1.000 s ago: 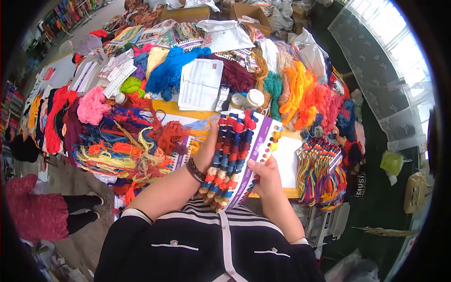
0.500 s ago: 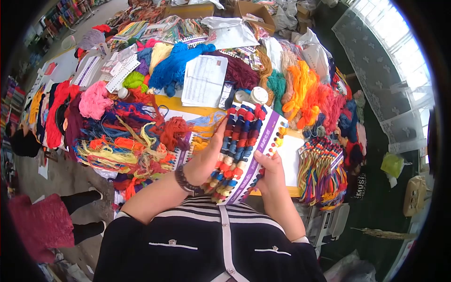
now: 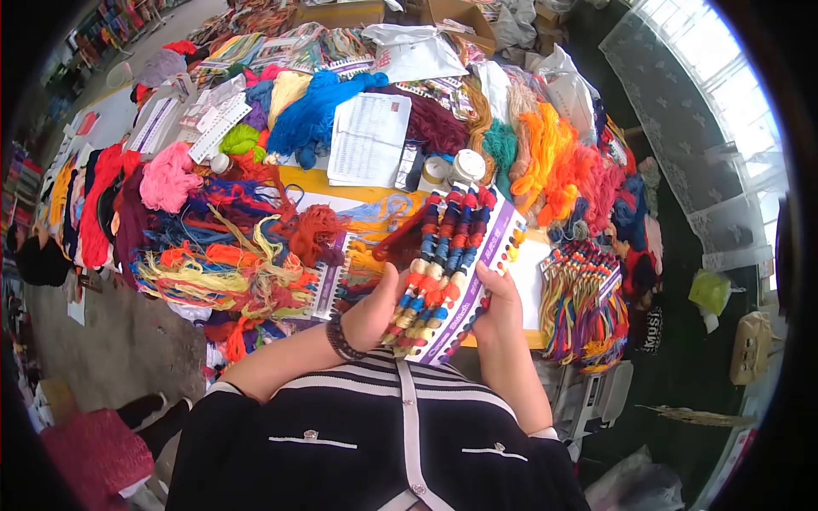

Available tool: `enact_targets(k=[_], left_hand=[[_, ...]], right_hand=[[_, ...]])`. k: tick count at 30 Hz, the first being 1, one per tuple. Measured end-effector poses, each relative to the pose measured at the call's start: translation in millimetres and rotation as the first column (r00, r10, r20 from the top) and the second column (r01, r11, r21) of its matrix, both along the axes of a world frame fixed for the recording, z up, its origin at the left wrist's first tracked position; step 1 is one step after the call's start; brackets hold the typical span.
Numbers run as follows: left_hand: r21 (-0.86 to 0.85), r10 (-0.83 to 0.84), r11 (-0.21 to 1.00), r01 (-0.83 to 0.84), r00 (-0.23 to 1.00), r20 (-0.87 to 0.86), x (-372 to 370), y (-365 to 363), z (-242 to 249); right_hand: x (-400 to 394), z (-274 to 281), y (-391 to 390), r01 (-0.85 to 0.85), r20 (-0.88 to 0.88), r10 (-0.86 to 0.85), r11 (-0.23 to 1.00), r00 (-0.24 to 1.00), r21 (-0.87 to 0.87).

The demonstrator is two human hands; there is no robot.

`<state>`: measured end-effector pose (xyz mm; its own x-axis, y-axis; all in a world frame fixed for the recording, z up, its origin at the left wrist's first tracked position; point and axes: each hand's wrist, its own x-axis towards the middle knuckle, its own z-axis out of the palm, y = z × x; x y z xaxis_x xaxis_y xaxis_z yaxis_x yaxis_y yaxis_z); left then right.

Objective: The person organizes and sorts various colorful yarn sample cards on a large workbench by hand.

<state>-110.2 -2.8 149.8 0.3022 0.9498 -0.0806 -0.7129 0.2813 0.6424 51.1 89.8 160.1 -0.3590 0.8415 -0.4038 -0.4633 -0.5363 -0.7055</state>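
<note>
A white-and-purple thread card [image 3: 477, 281], or a small stack of them, is tilted in front of my chest. Rows of knotted embroidery threads [image 3: 441, 255] in navy, red, blue, cream and gold run along its left side. My right hand [image 3: 498, 302] grips the card's right edge, thumb on the front face and fingers behind. My left hand [image 3: 375, 315] cups the threads from the lower left, thumb raised; its other fingers are hidden under them. Just left of that hand lies another thread card [image 3: 328, 277] with threads attached.
Loose yarn covers the table, including a blue skein [image 3: 311, 115], a pink skein [image 3: 169, 176] and orange skeins [image 3: 545, 166]. Printed sheets [image 3: 368, 140] and a white-lidded jar [image 3: 468, 167] lie ahead. Bundled thread cards [image 3: 584, 298] sit right. A person in a red garment [image 3: 98, 456] is at lower left.
My left hand has slid down and its fingers have gone under the threads, baring more of them. The card has shifted slightly right. The person at lower left has moved.
</note>
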Motion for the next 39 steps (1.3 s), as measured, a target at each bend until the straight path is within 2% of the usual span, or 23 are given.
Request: enact_targets(k=[4,5,6,7,9,10,12,14,15,18,22,23,26,27,28,30,32,33,34,35,36,37,39], left_hand=[[-0.089,-0.217,0.973,0.213,0.976,-0.033,1.7,-0.1,-30.4],[0.172,-0.035,0.975,0.14,0.864,-0.502,1.3,4.9,-39.5],[0.153,-0.027,0.977,0.151,0.792,-0.609,-5.1,1.0,-45.0],[0.198,0.034,0.978,0.069,0.879,-0.476,-8.9,1.4,-76.6],[0.081,0.096,0.995,-0.064,0.867,-0.49,-19.6,-3.1,-101.8],[-0.05,0.045,0.994,-0.095,0.791,-0.61,-29.9,-5.6,-126.2],[-0.092,0.065,0.98,-0.176,0.723,-0.687,-42.4,-18.1,-161.6],[-0.321,-0.062,0.926,-0.198,0.76,-0.648,-52.3,-26.2,-175.6],[-0.361,-0.053,0.905,-0.226,0.781,-0.623,-54.1,-30.4,-174.8],[-0.473,-0.026,0.808,-0.35,0.781,-0.623,-56.5,-30.2,-208.6],[-0.543,-0.011,0.71,-0.448,0.765,-0.644,-17.1,1.4,-210.2],[-0.556,0.0,0.693,-0.458,0.772,-0.636,-3.3,10.4,-215.5],[-0.61,-0.008,0.668,-0.426,0.816,-0.578,49.8,38.2,-213.4],[-0.635,-0.033,0.666,-0.391,0.835,-0.549,71.5,48.6,-204.9],[-0.644,-0.072,0.674,-0.362,0.835,-0.545,90.8,56.8,-197.4],[-0.618,-0.117,0.702,-0.355,0.799,-0.591,122.6,69.0,-189.0],[-0.568,-0.123,0.74,-0.36,0.759,-0.64,141.7,73.8,-175.7],[-0.538,-0.121,0.764,-0.356,0.74,-0.662,146.9,70.9,-173.4],[-0.545,-0.136,0.752,-0.371,0.722,-0.679,148.3,67.2,-172.6],[-0.546,-0.136,0.741,-0.391,0.709,-0.692,147.0,61.3,-170.1],[-0.547,-0.138,0.73,-0.409,0.696,-0.704,144.3,54.7,-167.7],[-0.586,-0.123,0.668,-0.459,0.709,-0.695,140.6,48.7,-167.5],[-0.593,-0.078,0.61,-0.526,0.705,-0.705,131.7,30.4,-168.9]], right_hand=[[23.6,13.6,-11.8,0.057,0.021,-0.058,0.998,0.998,0.036],[37.3,23.5,-17.7,0.11,-0.004,-0.11,0.991,0.994,0.072],[57.9,31.0,-21.5,0.191,-0.005,-0.192,0.975,0.981,0.114],[85.8,37.1,-24.0,0.231,-0.043,-0.227,0.948,0.973,0.218],[144.6,60.0,-35.1,0.5,-0.029,-0.505,0.843,0.863,0.2],[194.2,66.6,-36.7,0.429,-0.052,-0.434,0.857,0.9,0.286],[258.7,97.0,-45.9,0.403,-0.058,-0.421,0.807,0.905,0.433],[324.2,118.3,-49.3,0.545,-0.139,-0.543,0.723,0.828,0.424],[346.6,134.1,-50.6,0.514,-0.127,-0.521,0.72,0.844,0.467],[438.2,163.7,-46.8,0.755,-0.042,-0.817,0.51,0.575,0.412],[561.5,188.8,-32.4,0.764,-0.008,-0.873,0.423,0.488,0.487],[574.1,195.3,-23.2,0.768,0.02,-0.886,0.413,0.463,0.49],[583.1,196.2,15.1,0.642,0.124,-0.782,0.581,0.611,0.501],[624.3,176.2,29.6,0.556,0.125,-0.7,0.651,0.703,0.516],[596.8,160.7,54.8,0.629,0.183,-0.781,0.598,0.598,0.497],[564.9,110.3,106.1,0.662,0.206,-0.772,0.626,0.602,0.412],[558.6,40.1,152.9,0.654,0.233,-0.704,0.71,0.671,0.261],[528.9,22.3,169.4,0.577,0.157,-0.607,0.792,0.779,0.2],[539.4,-31.0,195.1,0.596,0.283,-0.618,0.785,0.733,0.17],[543.3,-86.7,222.5,0.504,0.313,-0.511,0.857,0.801,0.108],[540.7,-143.3,241.6,0.46,0.473,-0.477,0.873,0.741,0.16],[536.6,-196.4,253.5,0.521,0.501,-0.455,0.854,0.736,0.01],[518.5,-289.4,271.7,0.525,0.811,-0.43,0.831,0.398,0.183]])
